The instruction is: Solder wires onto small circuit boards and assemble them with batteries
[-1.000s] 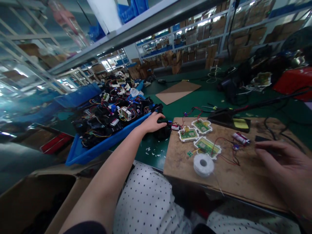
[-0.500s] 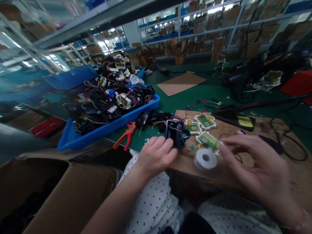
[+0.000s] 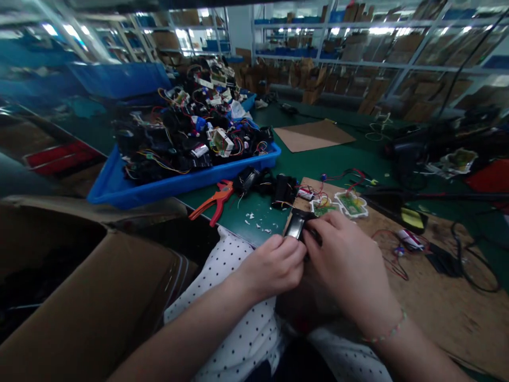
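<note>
A small black plastic housing (image 3: 295,224) is between both hands at the left edge of the brown work board (image 3: 445,313). My left hand (image 3: 274,265) grips its near end with curled fingers. From the right, my right hand (image 3: 344,254) closes its thumb and fingers on the housing's side; its fingertips are partly hidden. Just beyond the hands lie a green circuit board in a white frame (image 3: 351,204) and another circuit board (image 3: 324,206), partly covered. More black parts (image 3: 284,190) with wires lie behind the housing.
A blue tray (image 3: 186,183) heaped with wired black parts stands at the left. Orange-handled pliers (image 3: 214,200) lie near the table edge. On the right are a black holder with a yellow sponge (image 3: 412,217) and a wired battery (image 3: 411,240). An open cardboard box (image 3: 79,286) is at lower left.
My right hand has moved left and closed on the black housing, which is now turned. The white spool is no longer visible. The camera view has shifted.
</note>
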Available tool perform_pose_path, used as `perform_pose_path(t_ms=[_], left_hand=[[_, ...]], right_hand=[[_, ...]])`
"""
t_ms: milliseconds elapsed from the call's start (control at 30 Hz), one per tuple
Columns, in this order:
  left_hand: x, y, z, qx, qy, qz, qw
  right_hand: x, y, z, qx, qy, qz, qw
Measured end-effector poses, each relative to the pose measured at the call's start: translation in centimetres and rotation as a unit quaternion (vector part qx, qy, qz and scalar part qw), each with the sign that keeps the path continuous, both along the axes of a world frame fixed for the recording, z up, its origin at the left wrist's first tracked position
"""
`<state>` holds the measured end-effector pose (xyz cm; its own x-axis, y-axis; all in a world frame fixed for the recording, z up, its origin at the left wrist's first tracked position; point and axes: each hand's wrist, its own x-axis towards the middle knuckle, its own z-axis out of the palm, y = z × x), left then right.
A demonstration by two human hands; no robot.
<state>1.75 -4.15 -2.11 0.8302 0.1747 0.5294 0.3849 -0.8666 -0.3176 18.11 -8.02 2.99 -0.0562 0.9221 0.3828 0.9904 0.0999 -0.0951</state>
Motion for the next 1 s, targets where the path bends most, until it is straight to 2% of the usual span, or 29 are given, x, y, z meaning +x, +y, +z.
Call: perform_pose_path(t_ms=[100, 200, 267, 367, 400, 467, 533, 600, 733, 800, 900, 933, 1000], left_hand=[[-0.1, -0.3, -0.2, -0.024, -0.003, -0.013, 1.000], [-0.6, -0.8, -0.2, -0.067, -0.024, 0.006, 0.997], [-1.1, -1.1, -0.2, -0.119, -0.054, 0.017, 0.991], [-1.6, -1.4, -0.4, -0.186, -0.094, 0.001, 0.978], [-1.7, -1.4, -0.5, -0.197, -0.100, -0.006, 0.975], [-1.7, -1.4, -0.6, -0.207, -0.102, -0.009, 0.973], [-1.7, -1.2, -0.7, -0.209, -0.090, 0.004, 0.974], [-1.5, -0.9, -0.8, -0.202, -0.069, 0.026, 0.977], [-1.2, -0.6, -0.8, -0.188, -0.019, 0.064, 0.980], [-1.0, -0.5, -0.9, -0.183, -0.001, 0.081, 0.980], [-0.8, -0.3, -1.1, -0.174, 0.027, 0.112, 0.978], [-0.8, -0.1, -1.2, -0.173, 0.038, 0.117, 0.977], [-0.6, 0.2, -1.1, -0.177, 0.065, 0.112, 0.976]], right_hand=[[1.0, 0.2, 0.1, -0.075, 0.048, 0.030, 0.996], [2.2, -0.1, 0.1, -0.134, 0.185, 0.084, 0.970], [2.6, -0.5, 0.0, -0.148, 0.334, 0.074, 0.928], [2.5, -1.3, -0.4, -0.148, 0.534, 0.027, 0.832], [2.5, -1.4, -0.5, -0.131, 0.571, 0.015, 0.810], [2.7, -1.4, -0.7, -0.062, 0.609, -0.010, 0.791], [3.2, -1.3, -0.8, 0.005, 0.619, -0.041, 0.784], [4.0, -1.2, -0.8, 0.030, 0.616, -0.062, 0.785], [6.7, -1.3, -1.2, 0.074, 0.568, -0.087, 0.815], [9.2, -1.4, -1.2, 0.145, 0.534, -0.113, 0.825], [13.8, -1.2, -0.9, 0.269, 0.499, -0.150, 0.810], [15.2, -1.2, -0.9, 0.298, 0.487, -0.163, 0.805], [17.5, -1.1, -0.9, 0.306, 0.473, -0.170, 0.808]])
